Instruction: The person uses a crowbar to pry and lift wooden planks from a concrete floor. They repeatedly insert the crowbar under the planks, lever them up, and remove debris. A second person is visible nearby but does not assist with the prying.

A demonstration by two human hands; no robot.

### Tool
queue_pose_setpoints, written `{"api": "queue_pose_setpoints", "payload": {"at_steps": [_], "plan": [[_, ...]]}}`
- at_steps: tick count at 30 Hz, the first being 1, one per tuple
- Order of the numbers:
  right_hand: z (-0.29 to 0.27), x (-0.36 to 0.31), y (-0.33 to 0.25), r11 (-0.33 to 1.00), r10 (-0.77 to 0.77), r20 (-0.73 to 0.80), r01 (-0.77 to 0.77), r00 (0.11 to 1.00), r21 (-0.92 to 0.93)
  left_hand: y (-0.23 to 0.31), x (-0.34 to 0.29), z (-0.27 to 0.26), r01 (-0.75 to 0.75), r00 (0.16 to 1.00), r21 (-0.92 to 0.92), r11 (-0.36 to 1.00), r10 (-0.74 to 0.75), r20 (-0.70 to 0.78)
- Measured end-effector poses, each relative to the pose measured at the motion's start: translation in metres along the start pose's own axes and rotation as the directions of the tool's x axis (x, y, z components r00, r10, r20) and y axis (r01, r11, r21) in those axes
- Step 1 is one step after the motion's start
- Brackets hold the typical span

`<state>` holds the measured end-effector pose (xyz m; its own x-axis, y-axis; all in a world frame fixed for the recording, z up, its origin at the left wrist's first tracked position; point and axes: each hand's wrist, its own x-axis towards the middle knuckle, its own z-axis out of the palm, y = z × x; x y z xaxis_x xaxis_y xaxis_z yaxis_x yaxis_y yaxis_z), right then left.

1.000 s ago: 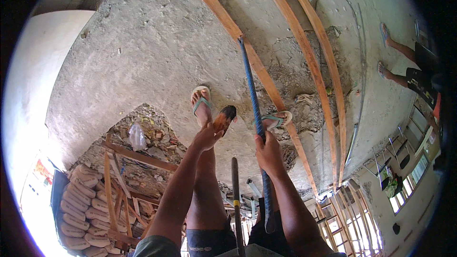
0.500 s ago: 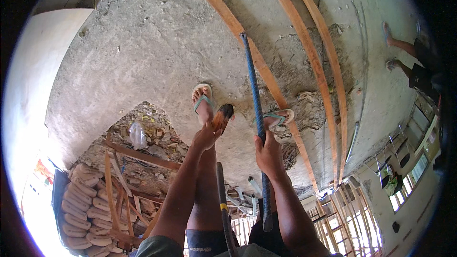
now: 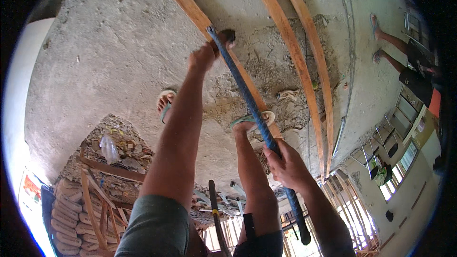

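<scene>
A long blue bar (image 3: 245, 85), ribbed or spirally wrapped, slants from the lower right up to the far middle. My right hand (image 3: 287, 165) is closed round its near part. My left hand (image 3: 202, 58) reaches to its far end, closed on a short brown piece with a dark, brush-like end (image 3: 229, 36). That piece is partly behind the bar and blurred, so whether it touches the bar I cannot tell. Beneath the bar's far end lies a wooden plank (image 3: 185, 1). My sandalled feet are on the floor between my arms.
Two more long planks (image 3: 285, 14) lie to the right over broken concrete. Rubble with a plastic bag (image 3: 109, 149) fills a pit at left, near stacked sacks (image 3: 66, 219) and a timber frame. A dark rod (image 3: 215, 209) is close to my legs. Another person (image 3: 404, 52) is at far right.
My left hand has moved away from me with the brown piece, up to the bar's far end. The bar has tilted, its far end swinging left and its near end right.
</scene>
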<state>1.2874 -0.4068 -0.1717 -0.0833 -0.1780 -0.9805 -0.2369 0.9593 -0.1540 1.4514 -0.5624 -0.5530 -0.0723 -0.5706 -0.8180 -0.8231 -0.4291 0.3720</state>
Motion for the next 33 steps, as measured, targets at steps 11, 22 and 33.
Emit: {"api": "queue_pose_setpoints", "payload": {"at_steps": [11, 22, 33], "plan": [[-0.021, 0.053, 0.072, 0.812, -0.145, -0.332, -0.079, 0.932, -0.579, 0.012, -0.002, -0.025, -0.121, 0.992, 0.373, 0.920, 0.102, 0.069], [-0.011, 0.066, 0.106, 0.890, -0.115, -0.216, 0.004, 0.970, -0.455, 0.051, -0.093, 0.008, -0.456, 0.693, 0.626, 0.633, 0.693, -0.196], [0.007, 0.028, 0.137, 0.814, -0.167, -0.351, -0.072, 0.921, -0.577, 0.104, -0.193, 0.063, -0.910, 0.412, 0.365, 0.198, 0.533, 0.739]]}}
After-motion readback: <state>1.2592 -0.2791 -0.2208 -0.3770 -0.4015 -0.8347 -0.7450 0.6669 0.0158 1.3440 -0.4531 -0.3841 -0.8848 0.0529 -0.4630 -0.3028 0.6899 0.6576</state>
